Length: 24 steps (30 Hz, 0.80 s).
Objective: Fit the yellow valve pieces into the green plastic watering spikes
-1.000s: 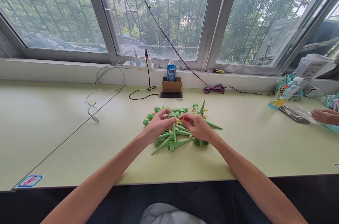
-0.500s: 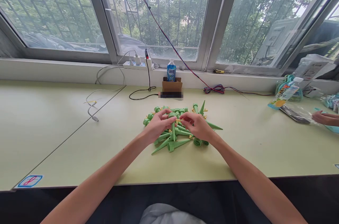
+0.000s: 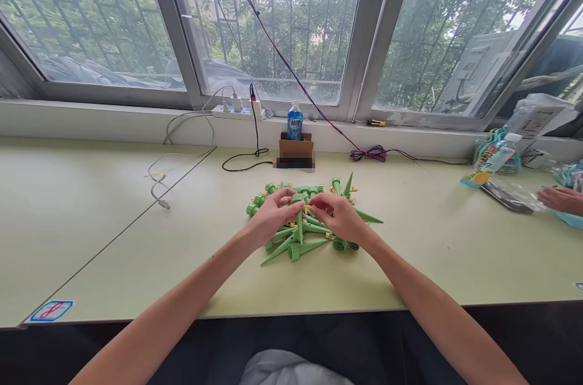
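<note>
My left hand (image 3: 277, 213) is closed round a green plastic watering spike (image 3: 299, 228), which points tip down with its ribbed collar on top. At the spike's side, my right hand (image 3: 339, 215) pinches a small yellow valve (image 3: 307, 207) that meets the spike just under the collar. Whether the valve is seated in the spike is hidden by the fingers. Beneath and around both hands lies a pile of similar green spikes (image 3: 310, 246), several with yellow valves on them.
On the pale green table (image 3: 113, 190) a white cable (image 3: 157, 184) lies left. A blue bottle (image 3: 294, 122) in a cardboard box (image 3: 296, 147) stands behind the pile. To the right are a tilted drink bottle (image 3: 492, 160), a phone (image 3: 507, 197) and another person's hand (image 3: 560, 198).
My hands and the held spike have barely shifted, with the spike slightly to the right. At the far right, the other person's hand has moved a little.
</note>
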Each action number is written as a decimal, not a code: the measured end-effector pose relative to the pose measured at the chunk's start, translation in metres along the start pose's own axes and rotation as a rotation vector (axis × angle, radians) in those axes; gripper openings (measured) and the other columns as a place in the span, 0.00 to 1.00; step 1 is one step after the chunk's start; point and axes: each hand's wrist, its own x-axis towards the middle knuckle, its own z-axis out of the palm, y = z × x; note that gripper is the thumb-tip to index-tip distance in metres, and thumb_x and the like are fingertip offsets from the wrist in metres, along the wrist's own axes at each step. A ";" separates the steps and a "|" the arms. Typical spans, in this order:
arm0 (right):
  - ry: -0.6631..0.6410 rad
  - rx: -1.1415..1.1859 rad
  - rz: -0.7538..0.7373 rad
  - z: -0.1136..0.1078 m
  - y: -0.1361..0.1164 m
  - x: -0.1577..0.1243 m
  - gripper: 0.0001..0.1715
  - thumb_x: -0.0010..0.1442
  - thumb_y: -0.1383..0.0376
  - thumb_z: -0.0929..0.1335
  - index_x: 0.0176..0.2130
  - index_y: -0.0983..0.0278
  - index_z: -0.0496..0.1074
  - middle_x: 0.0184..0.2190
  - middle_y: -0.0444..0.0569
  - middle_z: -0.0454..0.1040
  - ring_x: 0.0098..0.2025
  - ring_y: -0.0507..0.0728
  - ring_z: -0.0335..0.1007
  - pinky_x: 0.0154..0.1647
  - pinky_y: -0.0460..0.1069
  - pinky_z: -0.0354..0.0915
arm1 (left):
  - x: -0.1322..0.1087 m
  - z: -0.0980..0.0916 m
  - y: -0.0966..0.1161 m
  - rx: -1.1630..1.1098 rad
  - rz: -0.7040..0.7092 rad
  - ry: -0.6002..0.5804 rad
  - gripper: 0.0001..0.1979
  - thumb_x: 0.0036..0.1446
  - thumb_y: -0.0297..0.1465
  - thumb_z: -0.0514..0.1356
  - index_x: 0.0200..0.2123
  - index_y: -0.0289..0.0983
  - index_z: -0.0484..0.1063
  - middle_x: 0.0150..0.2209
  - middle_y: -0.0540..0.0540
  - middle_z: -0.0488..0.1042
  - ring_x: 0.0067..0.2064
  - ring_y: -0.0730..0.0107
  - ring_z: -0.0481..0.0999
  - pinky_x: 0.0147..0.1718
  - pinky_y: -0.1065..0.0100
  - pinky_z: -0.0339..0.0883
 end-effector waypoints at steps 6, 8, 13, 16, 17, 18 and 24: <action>0.002 0.008 -0.003 0.000 -0.001 -0.001 0.09 0.65 0.61 0.66 0.40 0.64 0.72 0.30 0.47 0.76 0.28 0.52 0.68 0.31 0.47 0.65 | -0.001 0.001 0.002 0.028 -0.007 0.004 0.23 0.44 0.39 0.73 0.38 0.38 0.66 0.30 0.54 0.69 0.30 0.72 0.76 0.34 0.68 0.69; 0.002 0.016 -0.008 0.000 0.000 -0.001 0.08 0.65 0.62 0.66 0.39 0.64 0.72 0.30 0.47 0.76 0.28 0.52 0.68 0.31 0.47 0.65 | -0.001 0.001 0.002 0.030 -0.005 -0.003 0.24 0.44 0.40 0.73 0.39 0.38 0.66 0.30 0.54 0.69 0.30 0.72 0.77 0.35 0.67 0.69; 0.023 0.016 -0.016 0.000 0.001 0.000 0.07 0.63 0.63 0.67 0.39 0.64 0.72 0.31 0.47 0.77 0.30 0.52 0.70 0.32 0.47 0.65 | -0.002 0.002 0.002 0.042 -0.014 0.001 0.24 0.45 0.40 0.72 0.39 0.38 0.65 0.30 0.55 0.69 0.30 0.72 0.77 0.36 0.67 0.68; 0.030 0.016 -0.013 0.000 0.001 0.000 0.06 0.62 0.63 0.68 0.39 0.64 0.72 0.31 0.47 0.77 0.31 0.53 0.70 0.32 0.47 0.65 | -0.002 0.002 0.002 0.032 -0.013 -0.015 0.23 0.45 0.40 0.72 0.39 0.38 0.65 0.29 0.55 0.68 0.31 0.71 0.77 0.35 0.67 0.68; 0.031 0.015 -0.012 0.000 0.001 0.000 0.06 0.62 0.63 0.68 0.39 0.64 0.72 0.31 0.47 0.77 0.31 0.53 0.70 0.32 0.47 0.65 | -0.002 0.002 0.002 0.026 -0.012 -0.023 0.23 0.46 0.39 0.72 0.39 0.38 0.65 0.29 0.55 0.68 0.30 0.71 0.78 0.35 0.67 0.68; 0.031 0.015 -0.012 0.000 0.001 0.000 0.06 0.62 0.63 0.68 0.39 0.64 0.72 0.31 0.47 0.77 0.31 0.53 0.70 0.31 0.47 0.65 | -0.002 0.001 0.002 0.021 -0.011 -0.030 0.23 0.46 0.39 0.72 0.39 0.38 0.65 0.30 0.55 0.68 0.30 0.71 0.78 0.35 0.67 0.68; 0.023 0.021 -0.012 0.000 0.001 0.000 0.06 0.62 0.63 0.68 0.39 0.64 0.72 0.30 0.46 0.76 0.29 0.52 0.69 0.30 0.47 0.65 | -0.001 0.000 0.001 0.020 -0.001 -0.047 0.22 0.47 0.38 0.72 0.39 0.38 0.65 0.30 0.54 0.70 0.30 0.70 0.78 0.33 0.68 0.67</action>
